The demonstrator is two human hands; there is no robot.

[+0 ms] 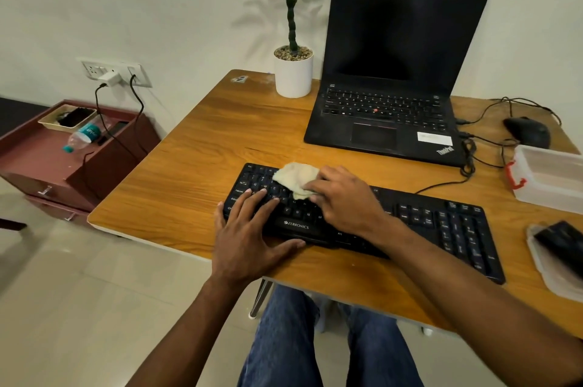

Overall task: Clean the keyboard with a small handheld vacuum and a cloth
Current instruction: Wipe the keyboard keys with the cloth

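A black keyboard [441, 222] lies across the front of the wooden desk [189, 172]. On its upper left keys sits a crumpled pale cloth [295, 177]. My right hand [344, 197] presses on the cloth's right part with the fingers laid over it. My left hand [249, 229] rests flat on the keyboard's left end, fingers straight on the keys and thumb along the front edge. A dark object that may be the handheld vacuum [561, 244] lies in a clear lid at the right edge; I cannot tell for sure.
An open black laptop [388, 121] stands behind the keyboard, a potted plant [293, 71] to its left. A mouse [527, 131], cables and a clear plastic box [549, 178] sit at the right. A low maroon cabinet [47, 159] stands left of the desk.
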